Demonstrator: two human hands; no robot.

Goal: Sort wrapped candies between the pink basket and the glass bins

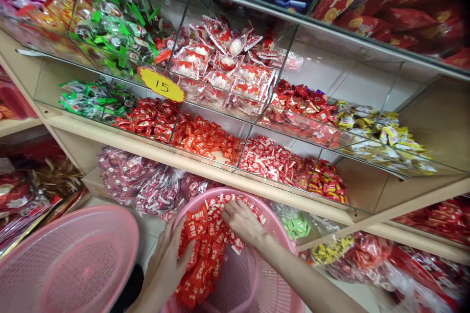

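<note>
A pink plastic basket [273, 208] stands in front of me, holding orange-red wrapped candies [200, 259] on its left side and small red-and-white wrapped candies [253, 208] at the back. My left hand [165, 257] lies over the left rim, thumb and fingers spread, against the orange-red candies. Reaching in from the right, my right hand [241, 220] has its fingers curled down into the red-and-white candies; its fingertips are partly hidden. Through the basket's lower part a bare pink lattice [235, 279] shows.
A second pink basket [127, 225] stands at the left. Glass-divided shelves [323, 205] ahead hold several kinds of wrapped candy, with a yellow tag [161, 84] reading 15. Bagged candies [147, 181] lie beneath the shelf, and more bags [370, 254] are at the right.
</note>
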